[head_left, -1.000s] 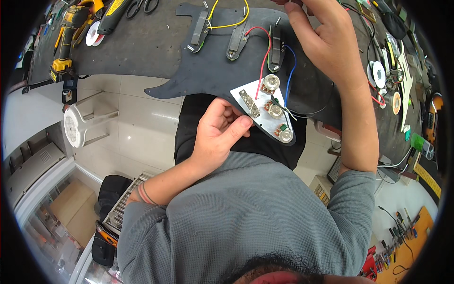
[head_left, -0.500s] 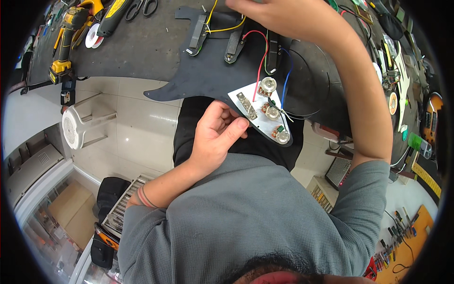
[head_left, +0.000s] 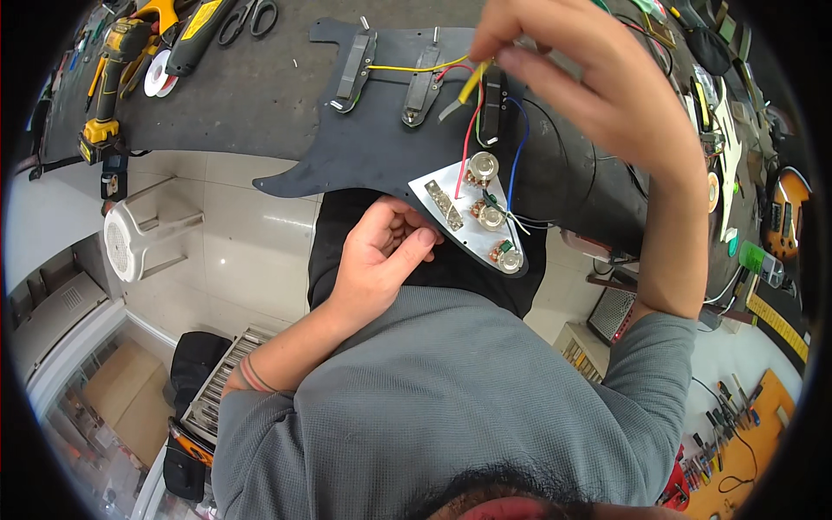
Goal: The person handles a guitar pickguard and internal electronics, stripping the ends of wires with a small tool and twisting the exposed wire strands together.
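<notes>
A black electric guitar pickguard lies back side up, overhanging the bench's near edge. It carries three pickups, among them the left pickup, and a silver shield plate with three potentiometers, one being the top potentiometer, and a selector switch. My left hand is closed on the pickguard's near edge beside the plate, fingers curled beneath. Above the right pickup, my right hand pinches a yellow wire that runs from the left pickup. Its blurred end hangs below my fingertips. Red and blue wires arch to the plate.
A yellow-black cordless drill, a wire spool and scissors lie at the far left of the bench. Parts and tools crowd its right end. A white stool is on the floor at left.
My right hand has come down and nearer from the top edge with the yellow wire, whose end now shows. The left hand keeps its hold on the pickguard; the whole view has shifted slightly.
</notes>
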`<state>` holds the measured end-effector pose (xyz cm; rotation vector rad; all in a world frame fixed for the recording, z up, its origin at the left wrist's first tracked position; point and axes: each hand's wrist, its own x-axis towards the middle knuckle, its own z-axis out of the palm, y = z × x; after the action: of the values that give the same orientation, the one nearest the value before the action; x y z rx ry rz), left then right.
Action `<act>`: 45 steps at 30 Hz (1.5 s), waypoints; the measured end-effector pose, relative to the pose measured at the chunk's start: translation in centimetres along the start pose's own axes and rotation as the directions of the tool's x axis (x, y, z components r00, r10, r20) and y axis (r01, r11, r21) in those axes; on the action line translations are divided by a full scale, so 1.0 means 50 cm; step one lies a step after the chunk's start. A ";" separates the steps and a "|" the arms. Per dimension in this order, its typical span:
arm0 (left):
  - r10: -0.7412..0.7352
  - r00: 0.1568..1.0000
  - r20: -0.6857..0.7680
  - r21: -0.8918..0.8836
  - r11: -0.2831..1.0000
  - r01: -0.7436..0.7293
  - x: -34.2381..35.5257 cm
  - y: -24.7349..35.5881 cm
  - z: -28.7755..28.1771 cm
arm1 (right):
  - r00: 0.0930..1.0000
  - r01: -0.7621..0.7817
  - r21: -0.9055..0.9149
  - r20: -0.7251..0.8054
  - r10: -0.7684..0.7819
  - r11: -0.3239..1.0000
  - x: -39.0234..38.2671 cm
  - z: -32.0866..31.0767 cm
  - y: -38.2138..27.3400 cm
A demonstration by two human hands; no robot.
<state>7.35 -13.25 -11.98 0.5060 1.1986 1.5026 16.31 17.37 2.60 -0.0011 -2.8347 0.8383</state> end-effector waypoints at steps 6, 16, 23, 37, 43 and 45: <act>-0.031 1.000 0.008 0.023 0.999 0.030 0.000 0.002 0.005 | 0.986 0.148 0.031 -0.076 -0.145 0.988 -0.057 0.022 -0.004; -0.062 0.998 0.006 0.081 0.995 0.062 -0.006 -0.001 0.007 | 0.982 0.174 0.081 -0.093 -0.166 0.981 -0.081 0.057 0.001; -0.085 0.996 -0.001 0.073 0.994 0.085 -0.002 -0.002 0.011 | 0.975 0.177 0.071 -0.151 -0.165 0.982 -0.086 0.075 -0.002; -0.097 0.995 -0.013 0.051 0.994 0.098 0.004 -0.007 0.002 | 0.981 0.148 0.010 -0.126 -0.145 0.989 -0.093 0.076 -0.019; -0.096 0.995 -0.006 0.092 0.991 0.096 0.008 -0.001 0.002 | 0.985 0.137 -0.010 -0.102 -0.137 0.991 -0.095 0.073 -0.018; -0.095 0.995 -0.010 0.092 0.991 0.096 0.007 -0.003 0.000 | 0.985 0.137 -0.009 -0.102 -0.137 0.991 -0.096 0.076 -0.018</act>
<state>7.32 -12.95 -12.22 0.4995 1.2831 1.3730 20.39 14.32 -0.87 0.1451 -2.7038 0.7828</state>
